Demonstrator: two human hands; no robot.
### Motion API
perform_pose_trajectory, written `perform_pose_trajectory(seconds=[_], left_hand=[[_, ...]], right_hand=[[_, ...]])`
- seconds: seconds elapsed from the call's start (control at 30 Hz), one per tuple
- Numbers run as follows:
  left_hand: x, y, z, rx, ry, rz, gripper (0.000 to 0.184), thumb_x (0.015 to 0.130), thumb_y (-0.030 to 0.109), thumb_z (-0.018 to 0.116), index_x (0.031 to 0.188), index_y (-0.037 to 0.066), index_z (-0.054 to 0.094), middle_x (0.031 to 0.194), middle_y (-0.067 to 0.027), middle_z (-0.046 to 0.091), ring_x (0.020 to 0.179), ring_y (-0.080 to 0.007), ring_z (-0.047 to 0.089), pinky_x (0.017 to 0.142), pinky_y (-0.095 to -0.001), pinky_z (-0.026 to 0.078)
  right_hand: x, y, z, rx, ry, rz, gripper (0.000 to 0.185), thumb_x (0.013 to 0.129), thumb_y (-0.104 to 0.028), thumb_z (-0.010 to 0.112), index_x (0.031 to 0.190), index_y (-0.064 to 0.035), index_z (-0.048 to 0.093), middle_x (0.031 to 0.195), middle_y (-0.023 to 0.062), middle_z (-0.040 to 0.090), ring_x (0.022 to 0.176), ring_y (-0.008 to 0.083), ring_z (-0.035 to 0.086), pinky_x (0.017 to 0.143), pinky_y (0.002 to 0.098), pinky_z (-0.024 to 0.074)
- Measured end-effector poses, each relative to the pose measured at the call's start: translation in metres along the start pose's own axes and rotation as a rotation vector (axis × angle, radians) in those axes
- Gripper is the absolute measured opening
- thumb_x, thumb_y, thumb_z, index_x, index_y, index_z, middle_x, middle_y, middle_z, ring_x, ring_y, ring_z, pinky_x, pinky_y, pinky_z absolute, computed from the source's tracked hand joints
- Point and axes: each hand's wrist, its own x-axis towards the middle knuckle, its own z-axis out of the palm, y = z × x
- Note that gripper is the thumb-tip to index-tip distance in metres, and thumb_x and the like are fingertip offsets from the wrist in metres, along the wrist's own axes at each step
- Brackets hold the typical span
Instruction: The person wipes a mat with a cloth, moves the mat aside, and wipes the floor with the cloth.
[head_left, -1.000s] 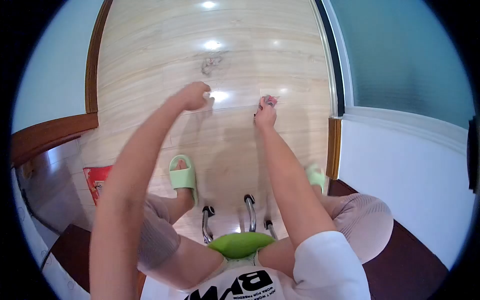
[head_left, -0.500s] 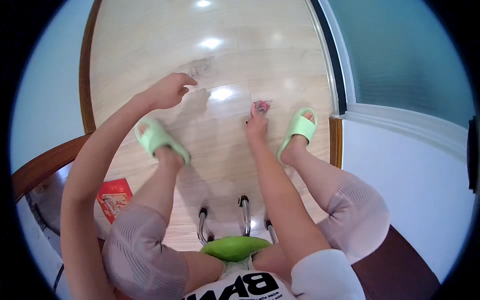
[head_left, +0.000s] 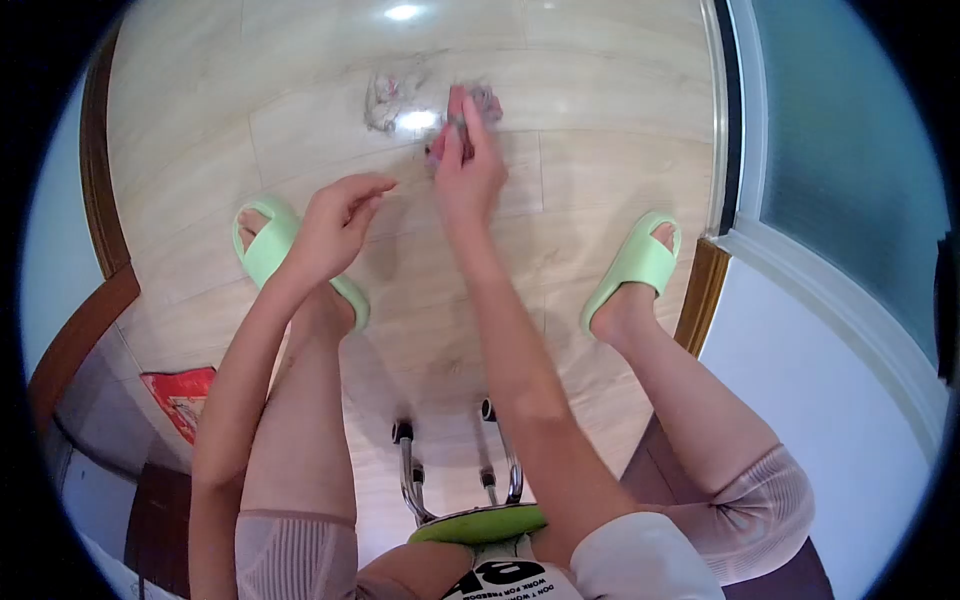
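Note:
My right hand (head_left: 468, 178) grips a small red and grey item (head_left: 458, 108), too blurred to name, low over the wooden floor (head_left: 400, 240). Greyish fluff clings to or lies beside its far right end. Left of it, a tangle of grey hair or fluff (head_left: 384, 103) rests on the floor. Nearer to me, my left hand (head_left: 342, 222) hangs above the floor beside the left slipper, its fingers apart and nothing between them.
Green slippers (head_left: 268, 250) (head_left: 645, 260) are on my feet, wide apart. A green stool (head_left: 480, 524) with metal legs is beneath me. A red printed sheet (head_left: 182, 398) lies at the left. A glass door (head_left: 850, 130) stands at the right.
My right hand has moved forward and left with the red and grey item, close to the fluff. My left hand has come back slightly toward me. The feet have shifted apart.

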Motion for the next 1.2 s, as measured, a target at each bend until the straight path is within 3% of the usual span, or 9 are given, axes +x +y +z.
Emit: perform_pose_trajectory(seconds=[0.2,0.37,0.43,0.5,0.63,0.77,0.97,1.1,1.2], left_hand=[[0.009,-0.006,-0.005,-0.101,0.018,-0.163,0.029,0.101,0.003,0.055,0.128,-0.001,0.065,0.122,-0.0111,0.07,0.11,-0.019,0.066,0.097,-0.0313,0.051],[0.01,-0.002,-0.012,-0.039,0.01,-0.213,0.031,0.102,0.004,0.054,0.131,-0.002,0.063,0.126,-0.0111,0.068,0.115,-0.0202,0.065,0.101,-0.0313,0.049],[0.012,-0.003,-0.012,-0.069,0.016,-0.209,0.031,0.102,0.003,0.054,0.131,-0.002,0.063,0.127,-0.011,0.068,0.116,-0.0201,0.065,0.102,-0.0315,0.049],[0.013,-0.004,-0.009,-0.088,0.027,-0.21,0.03,0.103,0.004,0.054,0.131,-0.001,0.063,0.127,-0.0109,0.068,0.116,-0.0201,0.064,0.102,-0.0318,0.049],[0.017,-0.003,-0.012,-0.109,0.028,-0.208,0.03,0.103,0.004,0.053,0.131,-0.001,0.064,0.126,-0.011,0.069,0.116,-0.0204,0.064,0.102,-0.0324,0.048],[0.021,-0.003,-0.019,-0.084,0.039,-0.215,0.03,0.103,0.004,0.054,0.131,-0.001,0.064,0.125,-0.011,0.069,0.116,-0.0206,0.064,0.102,-0.0319,0.048],[0.023,-0.006,-0.016,-0.104,0.05,-0.186,0.03,0.103,0.004,0.054,0.13,-0.001,0.064,0.123,-0.0111,0.069,0.115,-0.0204,0.065,0.101,-0.0315,0.049],[0.024,0.002,-0.019,-0.123,0.046,-0.173,0.029,0.103,0.005,0.054,0.129,-0.002,0.064,0.122,-0.0109,0.069,0.114,-0.0202,0.065,0.101,-0.0317,0.049],[0.026,-0.005,-0.028,-0.087,0.066,-0.162,0.028,0.103,0.006,0.053,0.129,-0.002,0.064,0.122,-0.0107,0.069,0.114,-0.0203,0.065,0.101,-0.0316,0.049]], right_hand=[[-0.133,0.015,-0.058,-0.089,0.424,0.422,0.054,0.096,0.003,0.052,0.149,-0.0098,0.051,0.118,0.0099,0.071,0.075,0.0145,0.061,0.067,0.0297,0.0521],[-0.068,0.038,-0.014,-0.277,0.394,-0.058,0.054,0.093,0.0,0.055,0.147,-0.0081,0.053,0.12,0.0163,0.07,0.082,0.021,0.067,0.071,0.0373,0.0538],[-0.007,0.028,-0.003,-0.549,0.131,-0.061,0.052,0.095,-0.001,0.055,0.146,-0.0074,0.054,0.121,0.0149,0.071,0.08,0.022,0.067,0.071,0.0359,0.0534],[0.012,0.023,-0.005,-0.247,0.116,-0.056,0.049,0.097,-0.001,0.055,0.146,-0.0067,0.054,0.124,0.0124,0.07,0.079,0.0206,0.065,0.068,0.0325,0.0523],[-0.063,0.024,-0.031,0.081,0.283,0.079,0.044,0.101,-0.006,0.055,0.145,-0.0058,0.054,0.127,0.0076,0.07,0.077,0.0166,0.063,0.068,0.028,0.0522],[-0.128,0.035,-0.054,-0.273,0.412,0.361,0.046,0.101,-0.007,0.055,0.147,-0.0084,0.053,0.133,0.0071,0.068,0.09,0.0198,0.069,0.074,0.0327,0.0557],[0.029,0.014,0.006,-0.3,0.131,-0.223,0.046,0.098,-0.006,0.056,0.144,-0.0091,0.056,0.119,0.0116,0.071,0.102,0.0243,0.068,0.079,0.0386,0.053],[0.031,-0.013,-0.021,0.08,0.133,0.101,0.044,0.099,-0.003,0.052,0.143,-0.0072,0.057,0.115,0.0101,0.072,0.089,0.0172,0.066,0.075,0.033,0.0529],[-0.029,-0.009,-0.055,-0.052,0.501,0.171,0.042,0.1,-0.001,0.05,0.141,-0.0028,0.057,0.117,0.0095,0.07,0.076,0.0178,0.063,0.069,0.0309,0.0539]])
